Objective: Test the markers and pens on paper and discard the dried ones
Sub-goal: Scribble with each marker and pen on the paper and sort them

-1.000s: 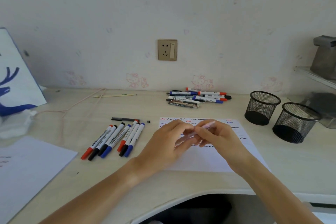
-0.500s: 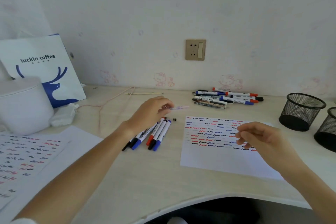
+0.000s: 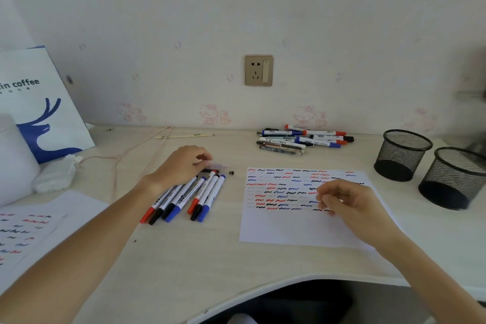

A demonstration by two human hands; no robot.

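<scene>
The pale pen [image 3: 219, 165] at the left hand [image 3: 181, 166] is blurred — only its far end shows past the fingertips, and the hand hides the upper ends of the markers [image 3: 184, 196] lying under it. The coffee bag [image 3: 39, 102] is cut off by the left edge, its printed name incomplete, and the white container [image 3: 13, 163] beside it is cropped too. Whether the right hand [image 3: 349, 200] holds anything is unclear — its curled fingers cover some squiggles on the paper [image 3: 302, 231].

Markers, pens and test paper on the desk

Capped markers [image 3: 184, 197] lie in a row left; squiggle-covered paper [image 3: 302, 218] right; mixed pens [image 3: 302, 139] piled far.
</scene>
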